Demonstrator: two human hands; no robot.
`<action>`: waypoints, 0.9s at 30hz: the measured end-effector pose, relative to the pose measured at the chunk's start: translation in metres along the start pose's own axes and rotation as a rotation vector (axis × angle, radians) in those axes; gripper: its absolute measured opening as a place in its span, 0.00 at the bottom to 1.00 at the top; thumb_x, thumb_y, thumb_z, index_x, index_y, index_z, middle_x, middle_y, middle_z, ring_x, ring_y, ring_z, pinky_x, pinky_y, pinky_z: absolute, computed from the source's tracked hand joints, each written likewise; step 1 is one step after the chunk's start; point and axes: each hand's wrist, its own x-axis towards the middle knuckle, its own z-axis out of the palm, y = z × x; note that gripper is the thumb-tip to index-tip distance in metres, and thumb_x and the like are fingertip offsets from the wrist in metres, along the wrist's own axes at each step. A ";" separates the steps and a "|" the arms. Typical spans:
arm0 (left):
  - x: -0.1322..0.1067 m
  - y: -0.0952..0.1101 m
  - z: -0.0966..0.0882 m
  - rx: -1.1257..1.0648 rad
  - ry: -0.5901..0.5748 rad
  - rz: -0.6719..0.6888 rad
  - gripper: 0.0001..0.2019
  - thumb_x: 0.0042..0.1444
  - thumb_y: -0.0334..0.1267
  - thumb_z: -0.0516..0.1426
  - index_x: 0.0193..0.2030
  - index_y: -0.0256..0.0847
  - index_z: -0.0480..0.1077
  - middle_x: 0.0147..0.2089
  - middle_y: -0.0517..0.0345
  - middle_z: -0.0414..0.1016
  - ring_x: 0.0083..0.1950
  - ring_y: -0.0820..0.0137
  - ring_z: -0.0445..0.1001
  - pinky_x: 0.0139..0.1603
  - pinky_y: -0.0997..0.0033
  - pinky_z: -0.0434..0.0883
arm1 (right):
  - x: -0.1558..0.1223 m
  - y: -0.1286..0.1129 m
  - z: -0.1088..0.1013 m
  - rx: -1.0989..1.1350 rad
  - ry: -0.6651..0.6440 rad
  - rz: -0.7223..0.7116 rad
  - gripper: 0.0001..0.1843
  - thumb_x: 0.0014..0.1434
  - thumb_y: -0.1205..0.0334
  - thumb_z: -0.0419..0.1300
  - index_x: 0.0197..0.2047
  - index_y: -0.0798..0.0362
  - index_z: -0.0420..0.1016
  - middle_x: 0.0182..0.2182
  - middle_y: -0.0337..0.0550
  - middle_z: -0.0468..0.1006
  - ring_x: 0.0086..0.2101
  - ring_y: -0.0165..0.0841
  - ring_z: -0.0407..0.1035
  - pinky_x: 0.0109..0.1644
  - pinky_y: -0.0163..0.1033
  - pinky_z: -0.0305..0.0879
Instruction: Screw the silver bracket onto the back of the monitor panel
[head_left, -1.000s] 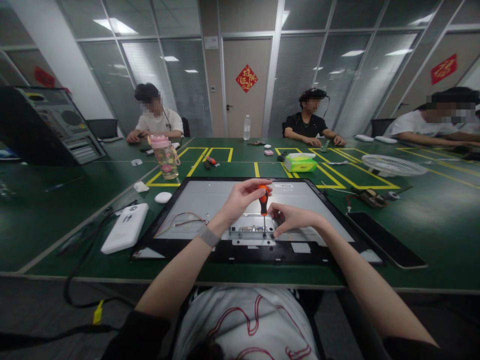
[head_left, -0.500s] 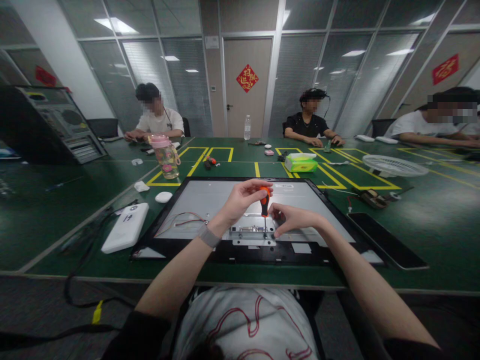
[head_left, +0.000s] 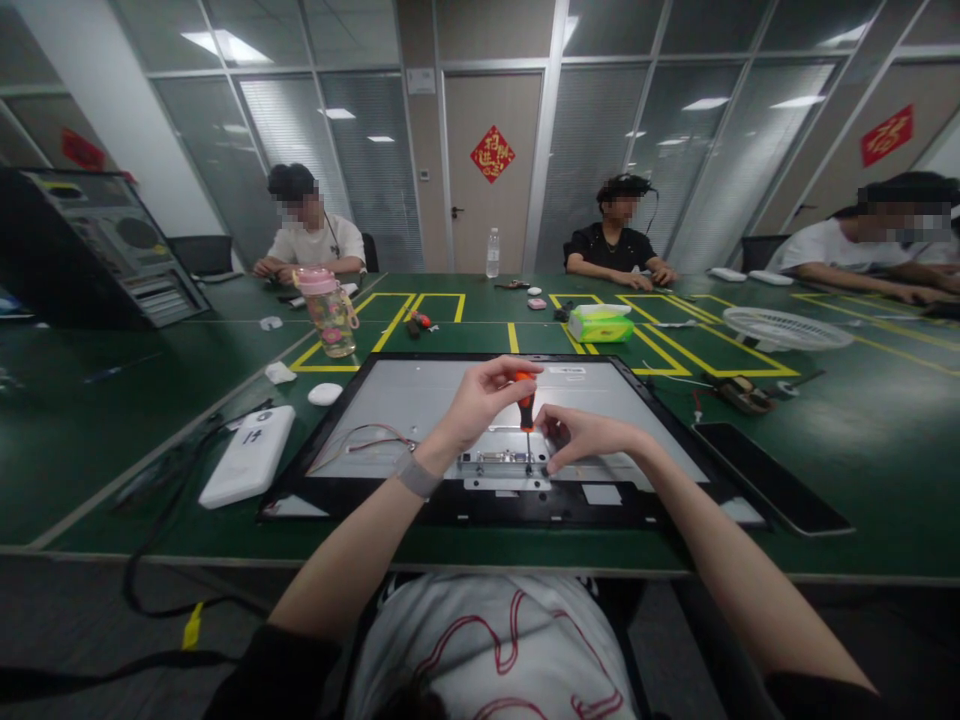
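A monitor panel [head_left: 420, 395] lies face down on the green table, its grey metal back up inside a black frame. My left hand [head_left: 480, 400] is closed round the top of an orange-handled screwdriver [head_left: 527, 410], which stands upright with its tip on the metal bracket [head_left: 499, 465] near the panel's front edge. My right hand [head_left: 581, 435] is pinched low beside the screwdriver's shaft, fingertips touching the bracket. Thin wires [head_left: 367, 437] run across the panel's left part.
A white box [head_left: 249, 455] and black cables lie left of the panel, a dark slab [head_left: 769, 478] to its right. Farther off stand a pink-lidded bottle [head_left: 328, 312], a green tissue pack [head_left: 600, 325], a white fan grille [head_left: 787, 328] and a computer case [head_left: 97, 250]. Three people sit across the table.
My left hand's fingers have shifted a little on the screwdriver's handle, covering more of it. The tool stays upright on the same spot; my right hand has hardly moved.
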 end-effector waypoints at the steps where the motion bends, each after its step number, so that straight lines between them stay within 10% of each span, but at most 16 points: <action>1: 0.000 -0.001 -0.001 0.058 0.031 0.023 0.08 0.50 0.39 0.67 0.37 0.41 0.79 0.35 0.59 0.77 0.33 0.75 0.73 0.40 0.71 0.70 | 0.000 0.001 0.000 0.001 0.002 -0.001 0.34 0.39 0.46 0.74 0.43 0.53 0.64 0.36 0.39 0.65 0.36 0.34 0.60 0.41 0.39 0.60; 10: 0.002 0.001 -0.001 -0.004 -0.035 -0.024 0.16 0.60 0.41 0.56 0.52 0.38 0.76 0.45 0.48 0.80 0.44 0.65 0.78 0.48 0.63 0.72 | 0.001 0.002 0.001 -0.007 0.012 0.012 0.35 0.39 0.46 0.74 0.44 0.53 0.64 0.35 0.38 0.65 0.34 0.33 0.60 0.38 0.38 0.60; 18: -0.003 0.003 0.008 0.427 0.246 0.240 0.07 0.56 0.42 0.62 0.35 0.41 0.79 0.34 0.57 0.71 0.38 0.71 0.71 0.41 0.70 0.70 | 0.001 0.005 0.001 0.008 0.010 -0.001 0.36 0.38 0.44 0.74 0.44 0.53 0.64 0.36 0.39 0.66 0.35 0.33 0.61 0.38 0.39 0.60; 22: -0.002 0.002 0.006 0.296 0.179 0.160 0.16 0.65 0.42 0.51 0.44 0.40 0.78 0.42 0.51 0.77 0.45 0.67 0.75 0.51 0.63 0.70 | 0.002 0.008 0.001 0.003 0.012 0.002 0.36 0.38 0.44 0.74 0.44 0.53 0.65 0.36 0.39 0.66 0.35 0.34 0.61 0.39 0.39 0.61; 27: 0.000 -0.003 0.005 0.085 0.108 0.011 0.16 0.58 0.43 0.60 0.50 0.40 0.76 0.44 0.50 0.81 0.43 0.67 0.78 0.49 0.63 0.72 | 0.004 0.009 0.001 -0.015 0.012 0.002 0.36 0.38 0.45 0.74 0.43 0.53 0.64 0.35 0.38 0.66 0.35 0.34 0.61 0.38 0.39 0.60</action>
